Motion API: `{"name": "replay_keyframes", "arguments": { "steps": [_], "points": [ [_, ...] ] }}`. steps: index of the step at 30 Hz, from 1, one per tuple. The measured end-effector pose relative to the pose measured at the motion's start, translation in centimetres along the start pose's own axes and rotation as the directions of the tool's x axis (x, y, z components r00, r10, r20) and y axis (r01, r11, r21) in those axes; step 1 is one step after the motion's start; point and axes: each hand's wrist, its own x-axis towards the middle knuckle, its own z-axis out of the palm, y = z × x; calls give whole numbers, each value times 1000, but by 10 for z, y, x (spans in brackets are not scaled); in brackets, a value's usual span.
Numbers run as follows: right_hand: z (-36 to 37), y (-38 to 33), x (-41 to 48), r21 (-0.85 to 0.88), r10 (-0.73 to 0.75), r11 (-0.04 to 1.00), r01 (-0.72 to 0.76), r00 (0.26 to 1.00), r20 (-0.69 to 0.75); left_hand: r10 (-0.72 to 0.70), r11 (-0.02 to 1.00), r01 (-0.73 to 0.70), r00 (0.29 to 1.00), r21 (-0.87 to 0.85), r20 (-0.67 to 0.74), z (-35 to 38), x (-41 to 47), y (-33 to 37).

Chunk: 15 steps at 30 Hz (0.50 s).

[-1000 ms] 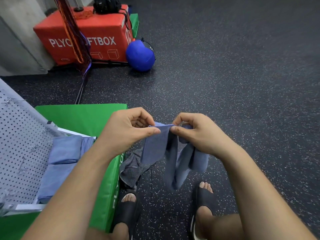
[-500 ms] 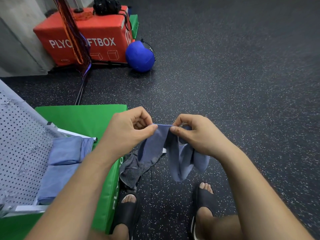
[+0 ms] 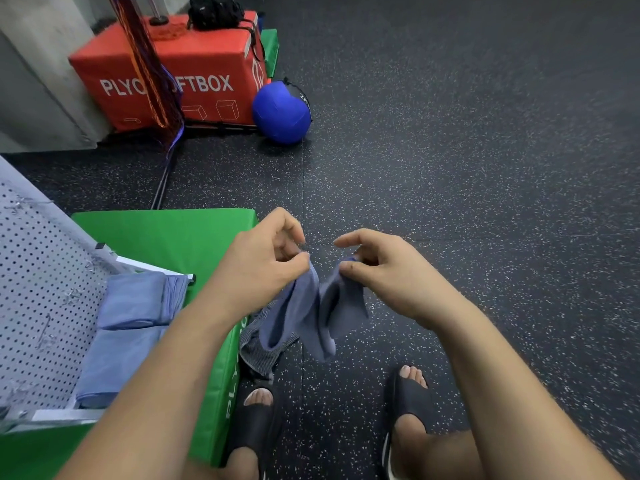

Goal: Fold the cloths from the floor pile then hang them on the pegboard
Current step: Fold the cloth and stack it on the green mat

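Observation:
A blue cloth (image 3: 311, 313) hangs in the air in front of me, bunched in loose folds. My left hand (image 3: 266, 261) pinches its upper edge on the left, and my right hand (image 3: 377, 268) pinches the upper edge on the right, a small gap between the two. Below it a grey striped cloth (image 3: 258, 348) lies crumpled on the floor against the green box. The white pegboard (image 3: 38, 289) leans at the left, with two folded blue cloths (image 3: 135, 299) (image 3: 117, 362) hanging on it.
The pegboard rests on a green plyo box (image 3: 162, 237). A red plyo soft box (image 3: 173, 74) and a blue ball (image 3: 281, 112) stand at the back left, beside hanging cords (image 3: 152, 71). My sandalled feet (image 3: 408, 400) stand on dark speckled rubber floor (image 3: 467, 150).
My hands have drawn slightly apart and the cloth's top edge now sags between them. The cloth hangs more bunched and higher than before.

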Motion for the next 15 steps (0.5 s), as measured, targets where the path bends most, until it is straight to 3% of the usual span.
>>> {"name": "replay_keyframes", "arguments": {
  "steps": [4,10,15],
  "points": [
    [8,-10,-4,49,3,999,-5,1000,31,-6,999,5,1000,-35,-12,1,-1,4],
    [12,-19,-4,336,55,941,-44,998,-24,3,989,-7,1000,-145,-29,4,-3,10],
    [14,-23,-4,481,96,872,-91,995,14,14,983,-19,1000,-183,-28,6,-2,10]
  ]
}}
